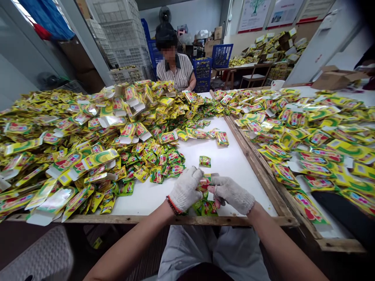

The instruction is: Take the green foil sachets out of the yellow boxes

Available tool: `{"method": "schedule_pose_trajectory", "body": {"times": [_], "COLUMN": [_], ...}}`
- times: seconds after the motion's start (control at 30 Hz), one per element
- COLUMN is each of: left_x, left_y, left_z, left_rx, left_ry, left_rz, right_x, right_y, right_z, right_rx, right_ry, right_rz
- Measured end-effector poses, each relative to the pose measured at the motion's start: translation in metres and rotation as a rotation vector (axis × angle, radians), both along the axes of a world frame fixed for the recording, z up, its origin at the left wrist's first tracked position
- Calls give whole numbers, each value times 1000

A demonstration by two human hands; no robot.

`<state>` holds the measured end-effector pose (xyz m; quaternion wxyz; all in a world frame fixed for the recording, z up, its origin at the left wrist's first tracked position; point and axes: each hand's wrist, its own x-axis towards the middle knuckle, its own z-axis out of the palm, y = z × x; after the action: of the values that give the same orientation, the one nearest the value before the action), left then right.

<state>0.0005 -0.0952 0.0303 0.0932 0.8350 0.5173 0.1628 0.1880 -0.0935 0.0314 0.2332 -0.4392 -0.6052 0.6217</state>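
Note:
Both my hands wear white knitted gloves and meet low over the white tabletop (234, 156). Between them is a small red and yellow carton (205, 180), partly covered by my fingers. My left hand (185, 190) closes on its left side, and my right hand (233, 194) pinches its right side, with bare fingertips showing. Just below the carton lie several small green packets (207, 208), near the table's front edge. One green packet (205, 161) lies alone beyond my hands. A yellow carton (222, 138) lies farther off.
On the left rises a heap of yellow cartons and small packets (158, 156). A wooden strip (249, 152) divides the table; many flattish yellow cartons (319, 156) cover the right side. Across the table sits another person (175, 70). Crates (120, 31) stand stacked behind.

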Motion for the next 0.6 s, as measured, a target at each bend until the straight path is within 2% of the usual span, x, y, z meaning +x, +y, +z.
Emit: {"method": "schedule_pose_trajectory", "body": {"times": [0.07,0.17,0.27,0.37,0.43,0.53,0.6], "left_x": [2,-1,-9,-14,-15,-22,-37], "left_y": [-1,2,6,8,8,18,37], "left_z": [2,7,12,13,11,7,7], "left_rx": [-19,-109,-329,-467,-442,-420,-328], "left_ry": [-61,-322,-533,-576,-564,-514,-450], "left_rz": [-31,-11,80,99,116,41,28], "right_x": [-4,-8,-6,-5,-7,-7,5], "right_y": [1,2,2,3,6,14,22], "right_z": [-5,-8,-6,-7,-10,-14,-12], "right_rx": [3,26,51,132,212,301,374], "right_ry": [-11,-30,-35,-116,-201,-271,-251], "right_rz": [-9,-66,-153,-249,-276,-237,-335]}}
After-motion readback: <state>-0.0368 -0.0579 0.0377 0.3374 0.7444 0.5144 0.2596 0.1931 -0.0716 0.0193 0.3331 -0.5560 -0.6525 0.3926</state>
